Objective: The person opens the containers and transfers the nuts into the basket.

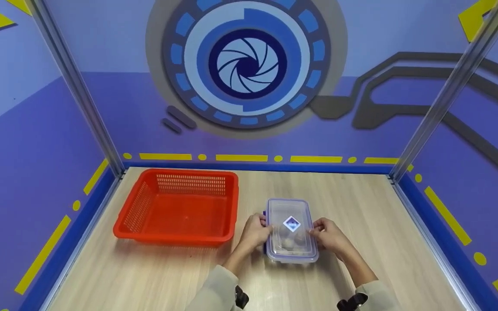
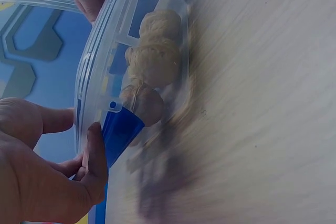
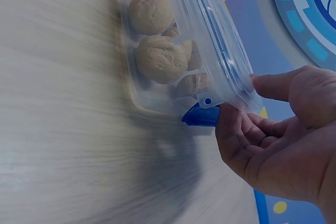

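Note:
A clear plastic food box (image 3: 157,98) with several walnuts (image 3: 161,60) inside rests on the table, to the right of the basket. On top lies its clear lid (image 1: 288,209), purple-edged and bearing a diamond-shaped label. My left hand (image 1: 255,231) pinches the lid's left edge, thumb above and fingers below. Opposite it, my right hand (image 1: 329,235) pinches the right edge the same way. Blue latches stick out from the sides, one by the left fingers (image 2: 94,161) and another latch (image 3: 202,115) by the right fingers. In the right wrist view the lid slants over the box.
A red plastic basket (image 1: 184,238) with slotted walls stands at the left of the wooden table (image 1: 361,203). Purple printed panels (image 1: 249,147) with metal corner posts enclose the table at the back and both sides.

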The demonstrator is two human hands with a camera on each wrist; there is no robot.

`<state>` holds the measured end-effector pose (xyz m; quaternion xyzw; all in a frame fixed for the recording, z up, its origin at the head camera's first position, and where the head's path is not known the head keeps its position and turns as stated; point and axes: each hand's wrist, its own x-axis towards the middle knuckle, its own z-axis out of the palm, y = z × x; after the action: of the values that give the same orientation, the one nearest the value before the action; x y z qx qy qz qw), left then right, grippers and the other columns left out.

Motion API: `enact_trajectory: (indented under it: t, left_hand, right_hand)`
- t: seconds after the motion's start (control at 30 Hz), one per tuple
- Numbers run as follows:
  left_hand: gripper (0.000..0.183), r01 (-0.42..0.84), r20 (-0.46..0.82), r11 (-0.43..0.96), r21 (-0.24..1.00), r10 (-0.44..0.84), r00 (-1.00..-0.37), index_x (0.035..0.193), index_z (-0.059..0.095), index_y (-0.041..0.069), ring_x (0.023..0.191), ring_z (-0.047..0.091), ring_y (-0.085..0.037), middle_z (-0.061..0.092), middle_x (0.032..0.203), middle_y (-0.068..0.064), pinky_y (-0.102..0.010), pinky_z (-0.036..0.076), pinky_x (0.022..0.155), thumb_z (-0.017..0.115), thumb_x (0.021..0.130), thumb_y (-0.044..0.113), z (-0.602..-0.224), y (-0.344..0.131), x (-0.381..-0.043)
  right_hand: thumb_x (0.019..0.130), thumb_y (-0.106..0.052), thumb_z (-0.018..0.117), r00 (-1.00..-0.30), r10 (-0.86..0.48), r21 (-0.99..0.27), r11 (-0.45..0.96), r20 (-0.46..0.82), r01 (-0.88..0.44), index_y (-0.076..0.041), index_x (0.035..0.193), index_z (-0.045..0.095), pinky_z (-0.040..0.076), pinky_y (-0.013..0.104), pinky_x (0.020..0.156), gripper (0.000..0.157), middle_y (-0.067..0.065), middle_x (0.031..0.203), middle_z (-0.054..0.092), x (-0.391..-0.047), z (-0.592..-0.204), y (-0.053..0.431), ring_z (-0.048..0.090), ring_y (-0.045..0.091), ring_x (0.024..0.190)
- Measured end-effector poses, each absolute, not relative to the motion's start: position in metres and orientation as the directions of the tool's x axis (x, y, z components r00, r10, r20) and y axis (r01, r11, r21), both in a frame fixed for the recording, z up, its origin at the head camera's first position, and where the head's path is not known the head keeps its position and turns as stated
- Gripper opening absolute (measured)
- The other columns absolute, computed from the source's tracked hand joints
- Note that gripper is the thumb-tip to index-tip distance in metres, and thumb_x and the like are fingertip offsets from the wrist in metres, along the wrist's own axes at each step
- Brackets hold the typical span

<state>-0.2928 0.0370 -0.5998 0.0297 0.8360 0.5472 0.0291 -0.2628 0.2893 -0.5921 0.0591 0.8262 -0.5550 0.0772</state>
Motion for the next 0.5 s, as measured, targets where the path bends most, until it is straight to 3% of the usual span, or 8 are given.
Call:
enact_trajectory:
  t: [0.17,0.37,0.5]
  left_hand:
    - [0.028,0.016,-0.016,0.408,0.913,0.076,-0.997,0.111,0.064,-0.007,0.088,0.063,-0.021,0.067,0.099,-0.014,-0.04,0.057,0.087,0.076,0.087,0.002,-0.5986,0.0385,-0.2901]
    - [0.029,0.021,-0.011,0.422,0.906,0.074,-0.997,0.112,0.063,-0.006,0.09,0.062,-0.022,0.064,0.101,-0.013,-0.04,0.055,0.088,0.076,0.088,0.004,-0.5956,0.0398,-0.2905]
    - [0.029,0.005,-0.035,0.443,0.896,0.082,-0.996,0.113,0.062,-0.004,0.09,0.061,-0.022,0.062,0.104,-0.014,-0.041,0.055,0.087,0.075,0.088,0.005,-0.5957,0.038,-0.2903]
  right_hand:
    - [0.101,-0.01,0.071,-0.977,-0.011,-0.913,0.359,-0.211,0.193,0.005,0.112,0.055,0.06,0.043,0.064,0.025,0.011,0.095,0.052,-0.2623,-0.5914,0.2928,0.06,0.023,0.079]
    - [0.101,-0.008,0.069,-0.977,-0.021,-0.922,0.335,-0.212,0.193,0.005,0.109,0.055,0.06,0.039,0.062,0.021,0.011,0.094,0.052,-0.2639,-0.5921,0.2958,0.062,0.023,0.078]
    - [0.101,-0.008,0.069,-0.976,-0.016,-0.915,0.354,-0.216,0.196,0.004,0.109,0.056,0.06,0.043,0.065,0.019,0.011,0.093,0.053,-0.2649,-0.5931,0.2942,0.061,0.022,0.077]
